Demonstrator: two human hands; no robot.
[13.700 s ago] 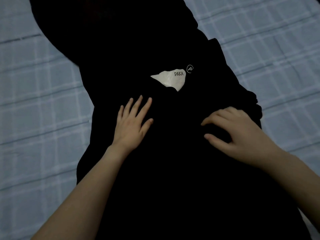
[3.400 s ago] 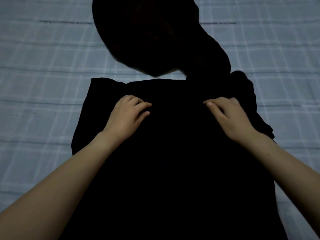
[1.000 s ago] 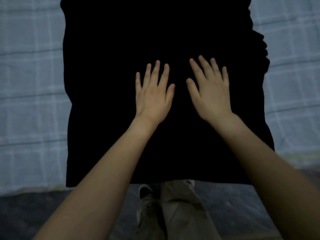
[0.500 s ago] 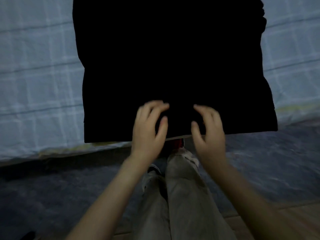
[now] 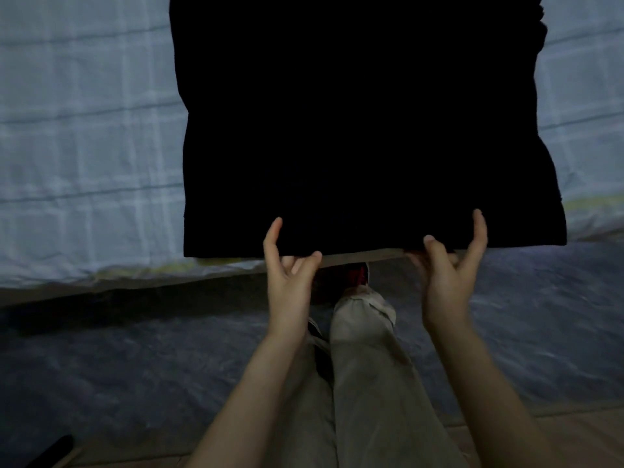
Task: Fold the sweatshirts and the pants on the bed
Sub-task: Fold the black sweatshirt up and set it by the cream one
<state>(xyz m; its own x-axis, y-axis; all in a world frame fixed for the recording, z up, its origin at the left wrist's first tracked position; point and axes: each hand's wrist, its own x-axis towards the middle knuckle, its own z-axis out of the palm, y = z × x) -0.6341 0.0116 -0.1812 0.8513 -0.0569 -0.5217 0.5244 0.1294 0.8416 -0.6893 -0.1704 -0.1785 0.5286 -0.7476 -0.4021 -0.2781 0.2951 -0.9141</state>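
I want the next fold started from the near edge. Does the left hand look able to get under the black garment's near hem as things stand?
Probably yes: the left hand is already at the near hem of the black garment, palm up, and that edge overhangs the bed.

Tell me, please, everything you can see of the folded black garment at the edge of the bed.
The black garment is folded into a flat, roughly rectangular block of plain dark cloth; no print or label shows. It lies on the light checked bedsheet, its near edge at the bed's edge. The left hand and right hand meet that near edge, palms up, fingers curled beneath it. Its far end runs out of view.
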